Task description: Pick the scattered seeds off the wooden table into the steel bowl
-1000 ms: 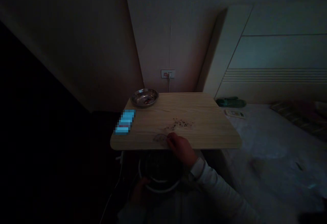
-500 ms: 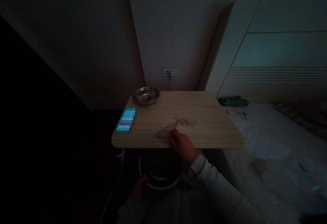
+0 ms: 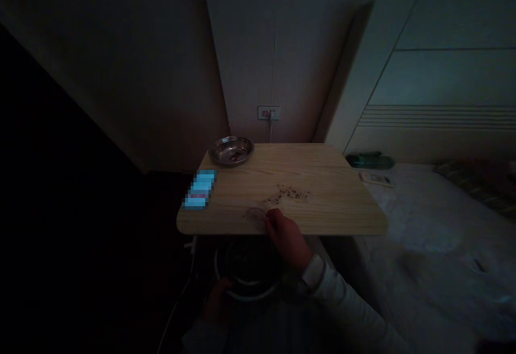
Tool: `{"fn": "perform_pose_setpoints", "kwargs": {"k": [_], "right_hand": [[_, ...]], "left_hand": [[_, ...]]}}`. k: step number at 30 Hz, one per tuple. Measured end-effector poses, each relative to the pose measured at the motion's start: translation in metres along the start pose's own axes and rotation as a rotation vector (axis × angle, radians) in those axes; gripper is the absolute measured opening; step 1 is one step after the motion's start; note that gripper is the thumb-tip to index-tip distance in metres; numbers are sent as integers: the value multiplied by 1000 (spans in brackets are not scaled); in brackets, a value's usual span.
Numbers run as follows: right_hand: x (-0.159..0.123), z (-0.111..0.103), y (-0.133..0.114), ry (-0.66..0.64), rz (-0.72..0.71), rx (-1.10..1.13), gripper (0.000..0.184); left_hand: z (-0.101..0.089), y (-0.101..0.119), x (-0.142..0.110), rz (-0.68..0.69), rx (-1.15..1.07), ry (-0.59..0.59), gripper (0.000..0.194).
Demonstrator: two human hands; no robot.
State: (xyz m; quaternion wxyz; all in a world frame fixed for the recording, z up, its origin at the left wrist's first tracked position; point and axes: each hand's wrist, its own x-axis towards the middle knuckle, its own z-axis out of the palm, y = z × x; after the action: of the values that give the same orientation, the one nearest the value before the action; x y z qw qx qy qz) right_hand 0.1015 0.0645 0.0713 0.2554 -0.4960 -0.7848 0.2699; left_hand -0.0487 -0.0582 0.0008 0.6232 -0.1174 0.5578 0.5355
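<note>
In very dim light, my right hand (image 3: 285, 236) rests at the near edge of a small wooden table (image 3: 330, 203), fingers curled against a thin, faint round piece (image 3: 255, 214) lying flat on the wood. Small dark specks (image 3: 288, 194) are scattered just beyond the fingers. Below the table edge, my left hand (image 3: 217, 303) grips the rim of a dark round bowl (image 3: 246, 268) with a pale rim. What lies in the bowl is too dark to make out.
A steel dish (image 3: 231, 150) sits at the table's far left corner, and a glowing blue item (image 3: 199, 189) lies at its left edge. A wall socket (image 3: 268, 112) is behind. A bed (image 3: 427, 225) with a headboard lies to the right.
My right hand shifted slightly along the near table edge by the round piece. The bowl and left hand stay below the edge. The view drifted a little.
</note>
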Motion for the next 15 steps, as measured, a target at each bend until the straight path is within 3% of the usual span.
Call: {"fn": "perform_pose_setpoints", "kwargs": {"k": [8,15], "right_hand": [[0,5,0,30,19,-29,13],[19,4,-4,-19,7,-87,16]], "left_hand": [[-1,-2,-1,-9,-12,-22,14],[8,7,-12,22,-12,59,18]]}}
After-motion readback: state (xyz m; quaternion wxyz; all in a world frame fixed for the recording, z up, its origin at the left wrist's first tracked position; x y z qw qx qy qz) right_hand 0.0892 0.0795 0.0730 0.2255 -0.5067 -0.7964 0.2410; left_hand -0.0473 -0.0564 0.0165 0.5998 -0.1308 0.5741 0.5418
